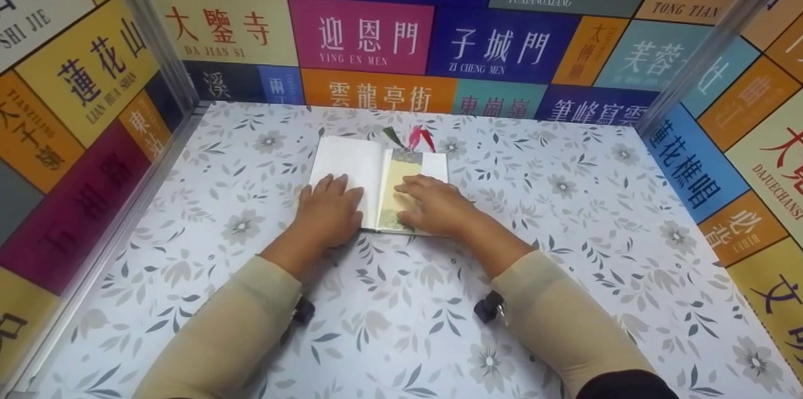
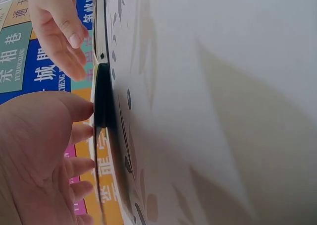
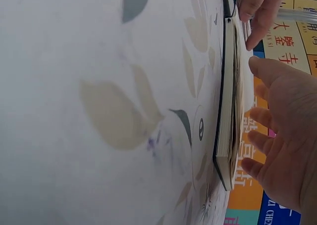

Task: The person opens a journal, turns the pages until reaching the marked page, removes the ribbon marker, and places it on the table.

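Note:
An open book [image 1: 348,157] lies on the flower-patterned table. Its left page is plain white; a yellow and grey-green printed panel [image 1: 404,176] covers much of the right side. Fingers spread, my left hand [image 1: 329,207] rests on the left page near its lower part. Over the right side is my right hand [image 1: 433,204], its fingers loosely bent and tips at the panel. In the right wrist view, the thick page block [image 3: 229,106] lies beside the right palm [image 3: 292,131]. The left wrist view has the left fingertips right at the cover's edge [image 2: 99,150].
Red, pink and dark green tassels [image 1: 414,137] stick out beyond the book's top edge. The white table [image 1: 401,336] is bounded by panels of coloured street-name signs [image 1: 364,35] at the back and sides. Clear corner posts [image 1: 166,41] stand at the back.

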